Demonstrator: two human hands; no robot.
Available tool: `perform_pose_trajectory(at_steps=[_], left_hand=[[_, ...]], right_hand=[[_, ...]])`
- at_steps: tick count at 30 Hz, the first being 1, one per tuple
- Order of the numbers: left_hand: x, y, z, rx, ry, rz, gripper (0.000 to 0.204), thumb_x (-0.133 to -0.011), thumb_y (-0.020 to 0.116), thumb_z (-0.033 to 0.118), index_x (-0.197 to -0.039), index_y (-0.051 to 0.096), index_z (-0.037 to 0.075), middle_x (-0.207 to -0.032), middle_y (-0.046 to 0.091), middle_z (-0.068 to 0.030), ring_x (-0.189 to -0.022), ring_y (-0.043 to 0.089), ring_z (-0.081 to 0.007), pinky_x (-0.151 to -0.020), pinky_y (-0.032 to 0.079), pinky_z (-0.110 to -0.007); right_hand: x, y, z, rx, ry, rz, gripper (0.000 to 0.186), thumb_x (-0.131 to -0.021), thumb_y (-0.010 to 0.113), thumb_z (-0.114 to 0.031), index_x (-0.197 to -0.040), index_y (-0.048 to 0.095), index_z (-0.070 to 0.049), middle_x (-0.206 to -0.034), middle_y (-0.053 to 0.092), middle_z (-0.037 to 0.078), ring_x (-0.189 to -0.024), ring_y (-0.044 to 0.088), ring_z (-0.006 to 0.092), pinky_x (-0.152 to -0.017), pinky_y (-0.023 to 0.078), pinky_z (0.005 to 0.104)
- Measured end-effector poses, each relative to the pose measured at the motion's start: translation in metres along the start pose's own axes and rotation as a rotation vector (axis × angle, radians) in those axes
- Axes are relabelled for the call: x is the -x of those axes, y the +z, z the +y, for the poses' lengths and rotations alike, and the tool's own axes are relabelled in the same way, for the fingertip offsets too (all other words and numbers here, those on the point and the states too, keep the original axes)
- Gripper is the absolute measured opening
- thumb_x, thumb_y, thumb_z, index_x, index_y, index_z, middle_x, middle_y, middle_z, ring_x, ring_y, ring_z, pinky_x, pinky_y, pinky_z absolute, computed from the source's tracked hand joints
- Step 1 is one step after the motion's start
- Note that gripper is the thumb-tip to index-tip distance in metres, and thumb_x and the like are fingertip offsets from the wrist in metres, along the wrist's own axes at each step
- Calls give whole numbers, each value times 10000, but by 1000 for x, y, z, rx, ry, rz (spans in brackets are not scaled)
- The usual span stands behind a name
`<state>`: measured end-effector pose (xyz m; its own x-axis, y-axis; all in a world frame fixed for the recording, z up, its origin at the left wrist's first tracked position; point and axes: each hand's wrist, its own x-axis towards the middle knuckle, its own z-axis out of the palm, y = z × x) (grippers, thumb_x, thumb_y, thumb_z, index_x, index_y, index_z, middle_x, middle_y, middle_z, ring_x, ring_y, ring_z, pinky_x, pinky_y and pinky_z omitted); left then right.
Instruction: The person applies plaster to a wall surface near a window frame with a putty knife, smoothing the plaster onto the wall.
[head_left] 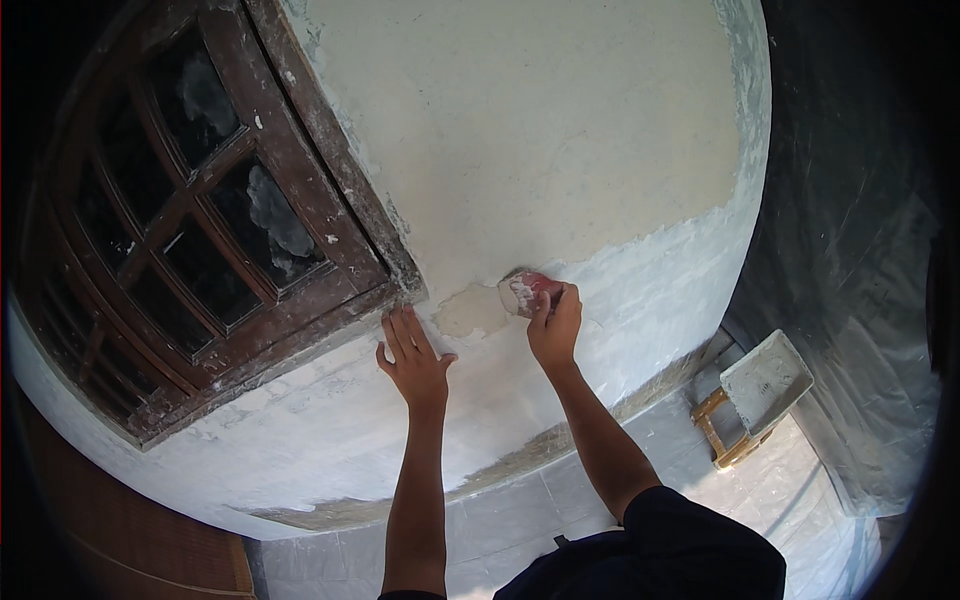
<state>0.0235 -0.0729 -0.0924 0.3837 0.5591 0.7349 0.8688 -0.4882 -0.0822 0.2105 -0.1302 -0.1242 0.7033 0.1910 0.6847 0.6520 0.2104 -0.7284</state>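
Observation:
My right hand grips a red putty scraper, smeared white, with its pale front end against the wall. Around the tool the wall coat changes from smooth beige above to whiter, rougher plaster below. A bare beige patch lies between my two hands. My left hand rests on the white wall just under the lower corner of the window frame, fingers stretched out and holding nothing.
A dark brown wooden window with several panes fills the left, spotted with white. At lower right a plaster-coated tray sits on a small wooden stool. Plastic sheeting hangs at right, and sheeting covers the floor.

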Motion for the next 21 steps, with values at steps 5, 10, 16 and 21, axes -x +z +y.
perform_pose_trajectory(at_steps=[5, 10, 16, 21], left_hand=[[1, 1, 0, -10, -10, -26, 1180, -553, 850, 438, -1469, 223, 37, -1521, 273, -132, -1413, 245, -296, -1029, 249, -494], [1, 4, -2, -32, 15, 4, 1252, -522, 855, 467, -1484, 178, 40, -1508, 258, -155, -1411, 237, -304, -1024, 249, -486], [1, 3, 1, -3, -4, -30, 1193, -550, 852, 437, -1474, 212, 38, -1521, 270, -132, -1412, 244, -295, -1029, 252, -492], [0, 0, 1, -11, -5, -21, 1192, -557, 850, 440, -1478, 208, 40, -1524, 264, -131, -1411, 245, -296, -1028, 255, -492]], right_hand=[[11, -5, -6, -194, 18, -85, 150, -900, 528, -64, -1006, 464, 21, -877, 540, 178, -810, 520, 351, -715, 409, 442], [3, -2, -1, 38, 7, -36, 153, -888, 522, -43, -1008, 462, 31, -891, 537, 193, -823, 519, 365, -720, 406, 455], [19, -1, -5, -177, 72, -117, 195, -903, 508, -68, -1059, 454, 37, -930, 526, 221, -852, 504, 397, -735, 394, 473], [10, 5, 1, -33, 83, 17, 197, -905, 517, -76, -1060, 458, 32, -931, 522, 204, -846, 493, 392, -748, 383, 474]])
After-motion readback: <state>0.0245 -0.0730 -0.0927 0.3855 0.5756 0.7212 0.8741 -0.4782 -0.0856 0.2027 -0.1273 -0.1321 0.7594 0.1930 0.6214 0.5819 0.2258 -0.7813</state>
